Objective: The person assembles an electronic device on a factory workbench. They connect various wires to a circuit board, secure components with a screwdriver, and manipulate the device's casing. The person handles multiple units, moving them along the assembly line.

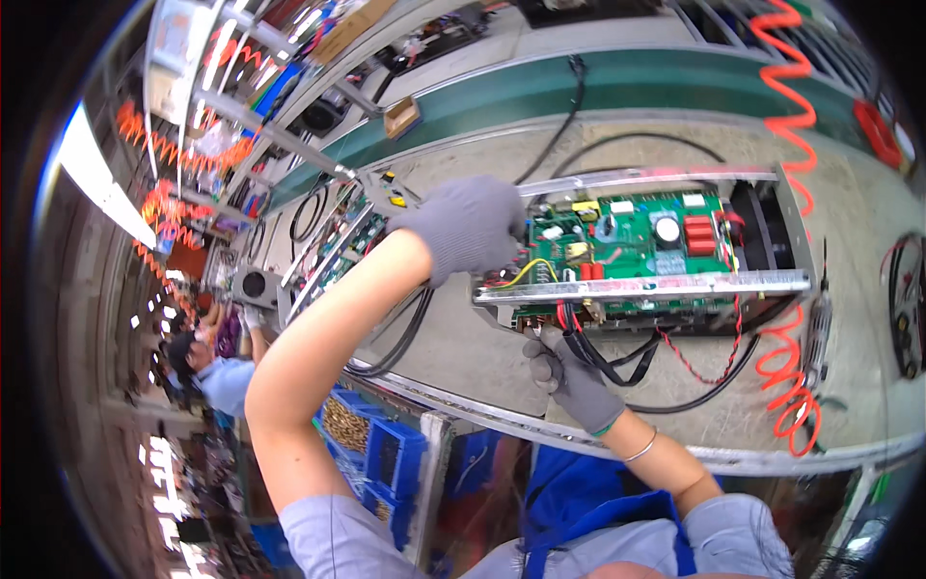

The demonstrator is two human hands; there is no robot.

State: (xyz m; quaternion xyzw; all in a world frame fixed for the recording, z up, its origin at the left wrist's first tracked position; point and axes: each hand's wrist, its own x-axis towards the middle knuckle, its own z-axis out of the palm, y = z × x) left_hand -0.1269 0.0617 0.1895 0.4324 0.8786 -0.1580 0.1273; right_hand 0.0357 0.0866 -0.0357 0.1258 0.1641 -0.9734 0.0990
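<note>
One open metal chassis (666,286) on the bench, one green circuit board (637,241) inside. Two gloved hands. Left hand (468,224) curled at the chassis's left end, over the board's edge; whether it grips anything, cannot tell. Right hand (569,372) just below the chassis, fingers closed around a bundle of black cables (603,357). One orange coiled hose (786,386) right of the right hand.

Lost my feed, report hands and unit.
Left hand on the metal chassis end. Right hand pinching black cables underneath. Red wire trails alongside.
</note>
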